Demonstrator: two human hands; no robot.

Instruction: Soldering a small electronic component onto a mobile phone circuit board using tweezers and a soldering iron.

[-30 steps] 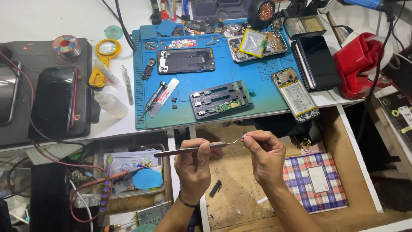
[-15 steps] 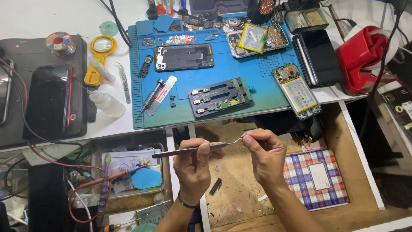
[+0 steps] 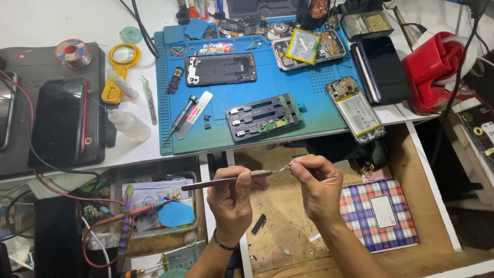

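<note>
My left hand (image 3: 234,198) grips long metal tweezers (image 3: 216,181) and holds them level above an open wooden drawer (image 3: 280,231). My right hand (image 3: 316,183) pinches at the curved tip of the tweezers with thumb and forefinger; whatever sits between the fingers is too small to make out. Both hands hover just in front of the blue work mat (image 3: 309,98), below a dark board holder (image 3: 265,116) with a small green circuit board clamped in it.
On the mat lie a dark phone frame (image 3: 221,69), an opened phone (image 3: 355,110), a screwdriver (image 3: 180,117) and small parts. A black phone (image 3: 383,69) and red object (image 3: 435,69) sit right. A dark phone (image 3: 59,121), plastic bottle (image 3: 128,125) and yellow magnifier (image 3: 121,59) lie left. A checked pouch (image 3: 378,213) is in the drawer.
The hands stay in nearly the same pose; my right fingers keep working at the tweezers' tip. The view has shifted slightly.
</note>
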